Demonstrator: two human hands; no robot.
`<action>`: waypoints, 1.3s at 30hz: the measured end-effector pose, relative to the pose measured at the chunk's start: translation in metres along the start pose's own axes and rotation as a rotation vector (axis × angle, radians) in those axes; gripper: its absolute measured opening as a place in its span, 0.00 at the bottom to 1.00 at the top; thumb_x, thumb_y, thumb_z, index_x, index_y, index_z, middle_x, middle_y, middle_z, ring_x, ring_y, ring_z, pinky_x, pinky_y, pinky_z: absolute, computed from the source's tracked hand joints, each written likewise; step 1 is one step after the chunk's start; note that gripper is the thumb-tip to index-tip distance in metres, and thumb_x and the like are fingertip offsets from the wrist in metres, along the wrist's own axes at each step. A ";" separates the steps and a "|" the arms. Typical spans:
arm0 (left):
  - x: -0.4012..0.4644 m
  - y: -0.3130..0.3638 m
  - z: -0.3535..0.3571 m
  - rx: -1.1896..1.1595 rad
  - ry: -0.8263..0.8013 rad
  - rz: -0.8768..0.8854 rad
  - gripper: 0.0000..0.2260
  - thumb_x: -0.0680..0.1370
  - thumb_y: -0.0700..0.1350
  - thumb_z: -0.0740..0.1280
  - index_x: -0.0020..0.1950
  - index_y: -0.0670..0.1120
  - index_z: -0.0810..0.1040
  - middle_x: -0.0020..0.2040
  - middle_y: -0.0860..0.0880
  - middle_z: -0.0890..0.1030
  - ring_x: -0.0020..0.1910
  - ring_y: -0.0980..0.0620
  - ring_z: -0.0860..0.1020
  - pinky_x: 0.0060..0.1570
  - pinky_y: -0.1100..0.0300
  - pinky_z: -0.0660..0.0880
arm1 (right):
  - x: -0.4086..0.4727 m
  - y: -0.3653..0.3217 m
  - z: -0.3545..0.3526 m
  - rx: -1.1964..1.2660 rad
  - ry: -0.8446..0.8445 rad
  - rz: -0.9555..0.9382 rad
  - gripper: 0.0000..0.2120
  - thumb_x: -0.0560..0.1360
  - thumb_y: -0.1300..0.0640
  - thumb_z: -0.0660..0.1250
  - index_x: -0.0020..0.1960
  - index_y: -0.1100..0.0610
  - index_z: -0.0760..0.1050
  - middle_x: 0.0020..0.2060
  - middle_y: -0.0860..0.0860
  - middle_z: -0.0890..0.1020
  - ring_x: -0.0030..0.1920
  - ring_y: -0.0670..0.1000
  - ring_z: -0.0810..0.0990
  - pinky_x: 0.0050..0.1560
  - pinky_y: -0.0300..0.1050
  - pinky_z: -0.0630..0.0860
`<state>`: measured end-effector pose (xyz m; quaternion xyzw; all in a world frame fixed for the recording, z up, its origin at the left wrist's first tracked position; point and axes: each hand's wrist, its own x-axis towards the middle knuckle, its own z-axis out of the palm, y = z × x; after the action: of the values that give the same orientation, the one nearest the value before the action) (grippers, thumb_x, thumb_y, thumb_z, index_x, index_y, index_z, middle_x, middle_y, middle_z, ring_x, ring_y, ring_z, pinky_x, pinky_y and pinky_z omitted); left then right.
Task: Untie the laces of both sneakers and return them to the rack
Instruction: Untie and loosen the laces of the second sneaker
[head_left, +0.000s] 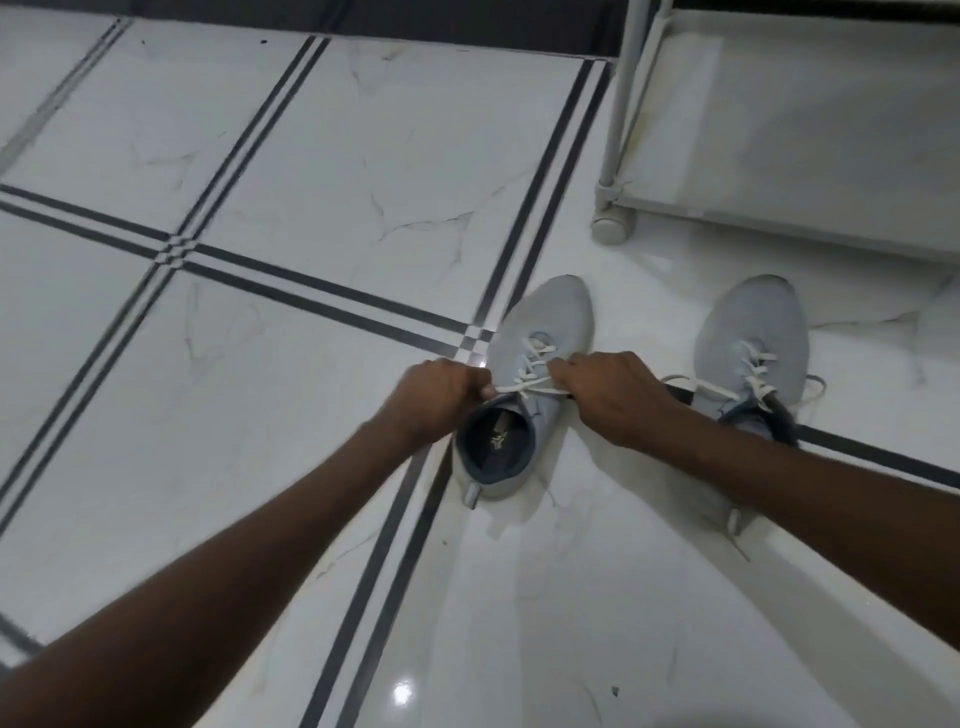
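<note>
Where both hands grip: left sneaker, toe away.

Both arms bare, reaching fwd and down from the bottom corners of the view, converging twd centre. Left forearm runs up from lower left; left hand knuckles up, fingers curled under into a closed pinch, thumb tip just showing at its right edge, gripping a lace. Right forearm comes in from lower right; right hand back up, fingers bent down and pinched shut on the lace's other end. Hands roughly level, a short gap btwn them, wrists fairly straight.
</note>
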<state>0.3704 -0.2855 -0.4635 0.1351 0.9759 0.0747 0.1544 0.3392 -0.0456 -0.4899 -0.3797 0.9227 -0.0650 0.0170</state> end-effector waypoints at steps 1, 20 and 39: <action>0.003 -0.001 -0.006 0.025 -0.012 0.021 0.16 0.81 0.58 0.59 0.44 0.48 0.76 0.41 0.47 0.82 0.44 0.44 0.81 0.39 0.57 0.67 | -0.002 0.006 -0.007 -0.021 -0.002 -0.010 0.12 0.71 0.60 0.54 0.50 0.57 0.74 0.36 0.55 0.79 0.33 0.60 0.78 0.31 0.46 0.62; 0.114 0.199 0.001 -0.154 -0.138 0.382 0.14 0.76 0.46 0.71 0.61 0.48 0.81 0.52 0.45 0.86 0.52 0.43 0.82 0.52 0.51 0.76 | -0.167 0.130 -0.048 0.518 -0.118 0.656 0.06 0.70 0.57 0.74 0.41 0.50 0.77 0.39 0.47 0.83 0.38 0.51 0.80 0.41 0.46 0.74; 0.100 0.178 -0.036 -0.119 -0.231 0.258 0.08 0.77 0.42 0.67 0.45 0.45 0.87 0.36 0.46 0.86 0.27 0.54 0.76 0.38 0.57 0.77 | -0.194 0.134 -0.065 -0.112 -0.347 0.544 0.11 0.79 0.48 0.59 0.39 0.48 0.65 0.30 0.46 0.70 0.32 0.52 0.71 0.32 0.42 0.63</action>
<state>0.3095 -0.0910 -0.4241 0.2575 0.9200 0.1357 0.2624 0.3780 0.1920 -0.4466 -0.1249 0.9758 0.0585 0.1699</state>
